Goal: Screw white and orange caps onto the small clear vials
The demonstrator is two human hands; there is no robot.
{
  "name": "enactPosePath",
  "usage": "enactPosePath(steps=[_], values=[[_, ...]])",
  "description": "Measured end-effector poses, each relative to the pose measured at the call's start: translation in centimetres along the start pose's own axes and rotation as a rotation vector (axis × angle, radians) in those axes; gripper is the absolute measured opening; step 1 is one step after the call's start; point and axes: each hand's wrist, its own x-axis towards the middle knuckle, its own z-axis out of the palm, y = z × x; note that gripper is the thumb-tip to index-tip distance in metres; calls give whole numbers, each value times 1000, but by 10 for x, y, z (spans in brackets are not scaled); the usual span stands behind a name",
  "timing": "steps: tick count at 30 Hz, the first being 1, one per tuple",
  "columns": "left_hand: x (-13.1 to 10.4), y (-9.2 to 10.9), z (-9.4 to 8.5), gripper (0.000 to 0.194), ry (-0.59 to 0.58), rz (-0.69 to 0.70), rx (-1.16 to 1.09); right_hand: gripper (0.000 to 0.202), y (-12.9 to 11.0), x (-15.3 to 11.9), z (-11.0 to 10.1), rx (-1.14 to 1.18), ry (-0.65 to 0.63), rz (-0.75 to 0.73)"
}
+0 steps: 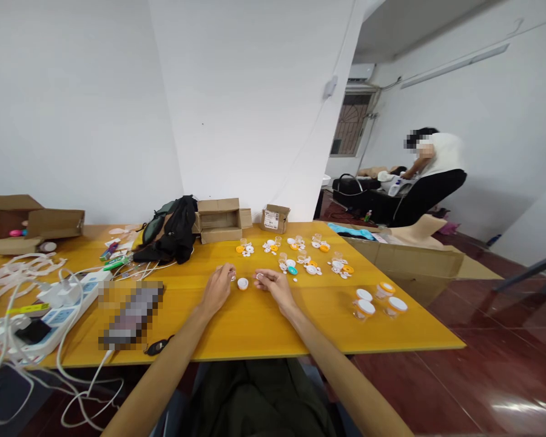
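Over the yellow table, my left hand [218,287] pinches a small white plastic piece [233,278] at its fingertips. My right hand [275,286] is closed too, with a small white ring-like part [259,276] between thumb and fingers. A small round container with a white top [242,283] sits on the table between both hands, touched by neither. Beyond my right hand lie groups of clear cups, small white discs [310,269], orange rings [347,268] and a teal ring [292,270]. The exact shape of the pieces in my fingers is too small to make out.
Several assembled jars with white and orange lids [395,304] stand near the right table edge. Left are a power strip [68,315] with tangled cables, a phone [134,314] and a black bag [173,233]. Cardboard boxes [219,220] line the back. A person [439,155] sits farther off.
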Motion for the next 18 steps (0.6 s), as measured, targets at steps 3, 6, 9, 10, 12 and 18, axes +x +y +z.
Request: enactPosePath(steps=[3,6,9,10,12,18], values=[[-1,0,0,20,-36,-15,-21,40,0,0,0,11,7,6],[-1,2,-2,21,-62,-16,-18,40,0,-1,0,23,16,12],[-1,5,-4,23,-56,-3,7,39,-2,-2,2,31,31,5],[-1,5,-4,24,-50,6,11,39,-2,-2,3,33,33,3],[-1,5,-4,25,-33,26,14,38,-4,-3,4,31,28,2],[-1,4,-3,25,24,98,20,39,-7,-4,5,53,20,16]])
